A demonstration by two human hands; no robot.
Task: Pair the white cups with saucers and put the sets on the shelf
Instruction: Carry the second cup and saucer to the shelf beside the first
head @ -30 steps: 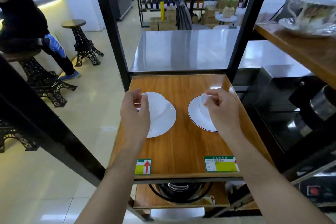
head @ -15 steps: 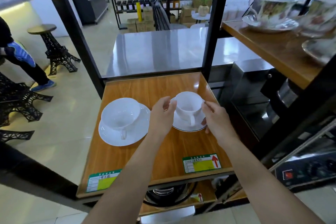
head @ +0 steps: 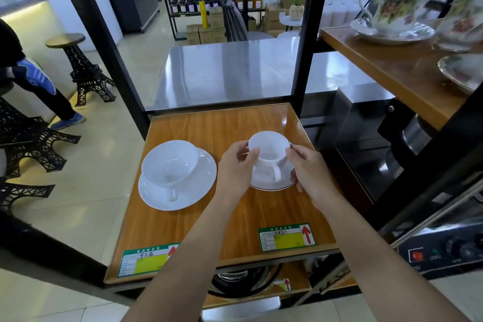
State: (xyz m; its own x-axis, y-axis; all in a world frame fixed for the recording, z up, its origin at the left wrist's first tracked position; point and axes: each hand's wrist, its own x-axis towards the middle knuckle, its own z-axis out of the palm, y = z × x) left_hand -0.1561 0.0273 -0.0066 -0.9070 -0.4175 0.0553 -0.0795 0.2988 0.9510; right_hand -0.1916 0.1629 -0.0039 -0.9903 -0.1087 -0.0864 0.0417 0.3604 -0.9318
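Two white cup-and-saucer sets stand on the wooden shelf [head: 198, 225]. On the left, a wide white cup [head: 170, 163] rests in its plain saucer [head: 201, 188], handle toward me, untouched. On the right, a smaller white cup [head: 269, 150] sits on a dark-rimmed saucer [head: 271, 184]. My left hand [head: 236, 168] touches that cup's left side at the rim. My right hand [head: 308, 171] holds its right side, fingers reaching down to the saucer's edge. Both hands hide parts of that saucer.
Black frame posts [head: 304, 42] stand behind the shelf. A higher wooden shelf [head: 386, 70] at right carries flowered cups and saucers [head: 394, 15]. Price labels [head: 286, 236] line the front edge. Appliances sit lower right, iron stools and a person's legs at left.
My left hand left the left set and moved across to the right cup. Both hands now hold the right cup on its saucer, and my view shifted right.
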